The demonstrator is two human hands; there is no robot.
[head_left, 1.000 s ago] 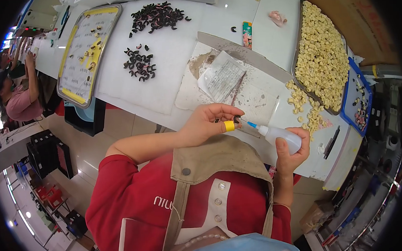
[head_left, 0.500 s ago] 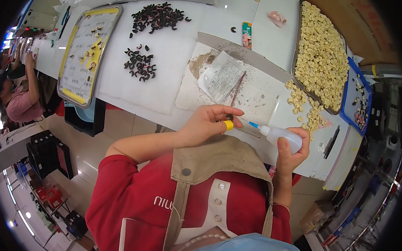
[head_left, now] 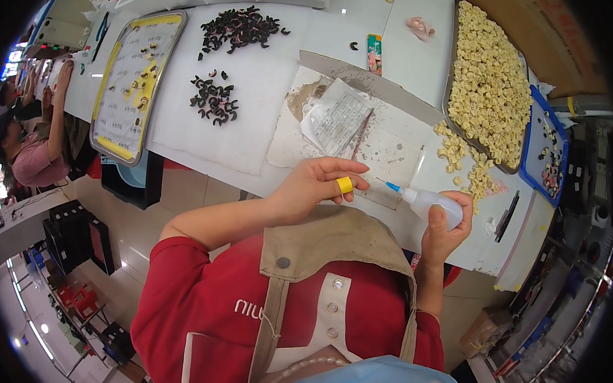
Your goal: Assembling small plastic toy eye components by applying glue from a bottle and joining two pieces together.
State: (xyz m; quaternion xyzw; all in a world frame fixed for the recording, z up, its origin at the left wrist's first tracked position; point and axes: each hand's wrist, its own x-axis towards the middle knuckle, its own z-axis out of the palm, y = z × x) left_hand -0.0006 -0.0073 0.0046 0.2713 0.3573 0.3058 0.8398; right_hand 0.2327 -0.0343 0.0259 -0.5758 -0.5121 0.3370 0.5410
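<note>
My right hand (head_left: 451, 234) is wrapped round a translucent white squeeze bottle (head_left: 430, 203) with a blue needle tip, which points left toward my other hand. My left hand (head_left: 311, 186) is closed in a pinch just off the needle, with a yellow band (head_left: 345, 185) round one digit. Whatever sits between its fingertips is hidden. Beyond both hands, a paper sheet (head_left: 337, 118) lies on a stained white board (head_left: 394, 157), beside a thin reddish stick. Small black curved pieces (head_left: 213, 100) lie in two heaps at the far left of the table.
To the right, a tray (head_left: 447, 83) is heaped with small cream-coloured pieces (head_left: 490, 81), some spilled beside it. A blue tray (head_left: 558, 160) with mixed bits adjoins it. At left stands a yellow-lined metal tray (head_left: 97, 125). Another person (head_left: 35, 155) works at the far left.
The dark piece that showed at my left fingertips has gone out of sight as the hand turned slightly. The bottle has shifted a little to the right. The other person's arm has moved.
</note>
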